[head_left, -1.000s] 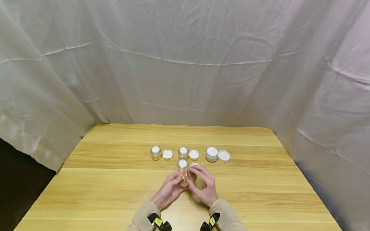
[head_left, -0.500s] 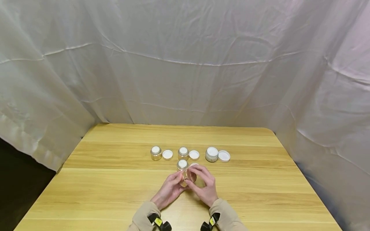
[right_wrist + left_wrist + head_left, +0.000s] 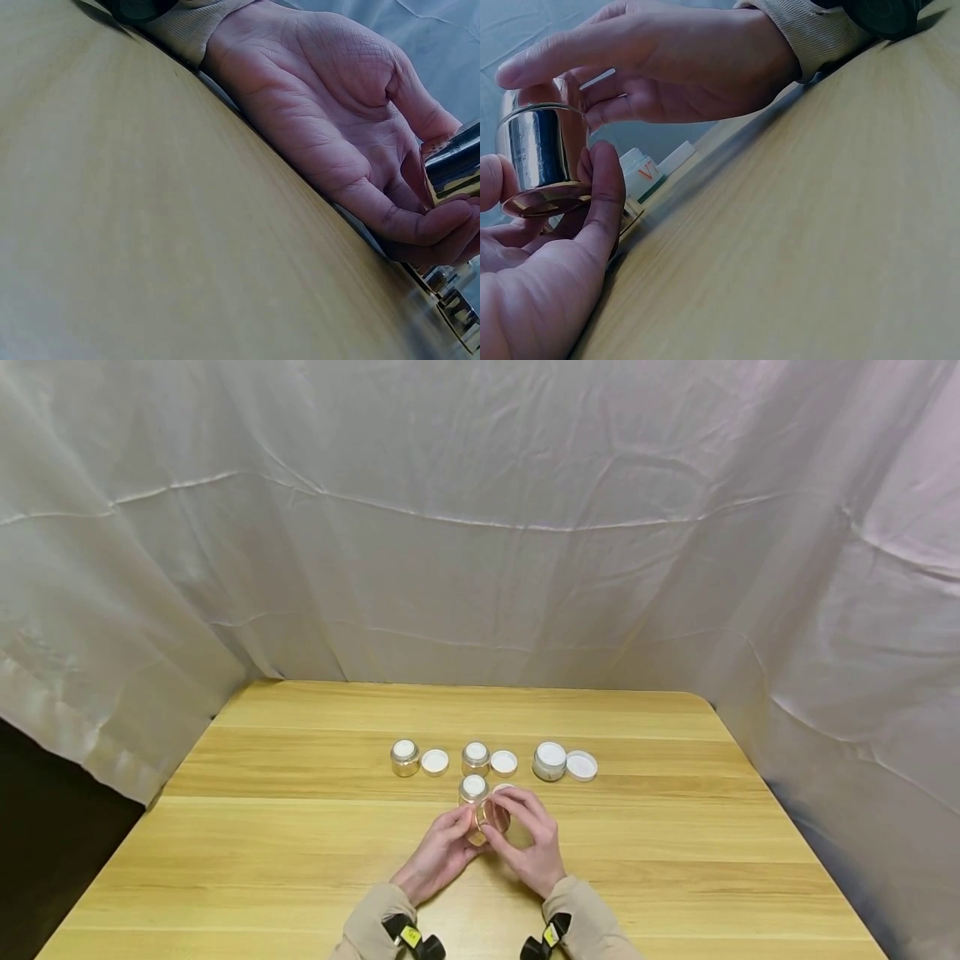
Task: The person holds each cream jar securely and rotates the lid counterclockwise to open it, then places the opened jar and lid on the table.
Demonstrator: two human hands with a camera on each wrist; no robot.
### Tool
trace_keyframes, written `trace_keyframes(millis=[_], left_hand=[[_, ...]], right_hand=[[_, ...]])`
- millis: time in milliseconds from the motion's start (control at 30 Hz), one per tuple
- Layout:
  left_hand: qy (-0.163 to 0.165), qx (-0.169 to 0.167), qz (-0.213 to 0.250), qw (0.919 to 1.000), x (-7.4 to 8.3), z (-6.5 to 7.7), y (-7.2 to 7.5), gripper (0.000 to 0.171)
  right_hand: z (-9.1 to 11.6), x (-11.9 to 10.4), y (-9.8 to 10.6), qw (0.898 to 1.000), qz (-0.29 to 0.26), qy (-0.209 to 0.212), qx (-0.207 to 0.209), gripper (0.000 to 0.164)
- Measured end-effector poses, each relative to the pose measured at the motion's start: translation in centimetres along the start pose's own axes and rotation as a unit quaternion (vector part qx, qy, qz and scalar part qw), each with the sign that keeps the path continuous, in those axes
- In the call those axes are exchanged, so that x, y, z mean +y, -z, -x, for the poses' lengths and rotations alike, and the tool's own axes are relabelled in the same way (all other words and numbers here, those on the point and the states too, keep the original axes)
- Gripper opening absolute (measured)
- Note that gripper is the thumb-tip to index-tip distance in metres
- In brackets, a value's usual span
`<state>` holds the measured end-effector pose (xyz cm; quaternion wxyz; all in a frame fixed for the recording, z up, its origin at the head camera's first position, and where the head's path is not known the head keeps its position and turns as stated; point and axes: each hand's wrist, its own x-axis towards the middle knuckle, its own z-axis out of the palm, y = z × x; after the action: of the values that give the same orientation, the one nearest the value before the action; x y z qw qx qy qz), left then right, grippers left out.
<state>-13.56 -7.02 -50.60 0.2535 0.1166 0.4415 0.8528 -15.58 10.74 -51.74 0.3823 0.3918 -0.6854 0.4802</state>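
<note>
A shiny gold jar (image 3: 477, 835) is held tilted between both hands, over the near middle of the table. My left hand (image 3: 441, 857) grips its left end, with the thumb on the near-top side and fingers beneath. At the other end, the fingers and thumb of my right hand (image 3: 534, 845) pinch the jar's pinkish round end. In the left wrist view, the mirror-like jar wall (image 3: 544, 150) shows between the fingers of both hands. The right wrist view shows the left palm and the jar (image 3: 456, 165) cut off at the edge. Just behind the hands stands another jar (image 3: 473, 787).
Farther back stand a gold jar (image 3: 405, 760), a second gold jar (image 3: 476, 760) and a larger grey jar (image 3: 550, 763). White lids lie to their right, one a round lid (image 3: 581, 766). Another lid (image 3: 504, 787) is partly behind the right fingers. A grey curtain (image 3: 480, 568) surrounds the wooden table (image 3: 262, 860).
</note>
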Motion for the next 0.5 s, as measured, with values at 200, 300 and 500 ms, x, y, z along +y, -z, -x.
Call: trace_keyframes(millis=[200,300,500], left_hand=[[-0.001,-0.005,0.003,1.0000,-0.02,0.01,0.07,0.062],[-0.003,-0.012,0.003,0.9999,-0.05,-0.02,0.05,0.061],[-0.006,-0.016,0.005,0.9998,-0.03,-0.04,0.11,0.060]], right_hand=[[0.18,0.32,-0.15,1.000,-0.014,0.017,0.004,0.033],[0.17,0.29,-0.15,0.999,-0.025,0.023,-0.004,0.033],[0.20,0.17,-0.06,1.000,-0.021,0.011,-0.015,0.040]])
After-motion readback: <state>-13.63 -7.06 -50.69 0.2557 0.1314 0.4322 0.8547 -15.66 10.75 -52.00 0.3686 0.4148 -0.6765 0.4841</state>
